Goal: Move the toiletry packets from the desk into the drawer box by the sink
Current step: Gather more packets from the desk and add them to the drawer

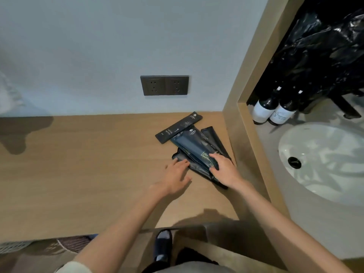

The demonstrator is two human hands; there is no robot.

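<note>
Several dark toiletry packets (194,142) lie fanned in a loose pile on the wooden desk (88,174), near its right end by the partition. One long black packet (178,128) lies at the back of the pile. My left hand (176,175) rests with spread fingers on the left edge of the lowest packet. My right hand (224,168) lies on the near end of the pile, fingers curled over the top packets. The drawer box is not in view.
A wooden partition (234,119) separates the desk from the sink counter. The white basin (325,164) is at the right, with two dark bottles (273,111) and a black plastic bag (319,56) behind it. A double wall socket (164,85) is above the desk.
</note>
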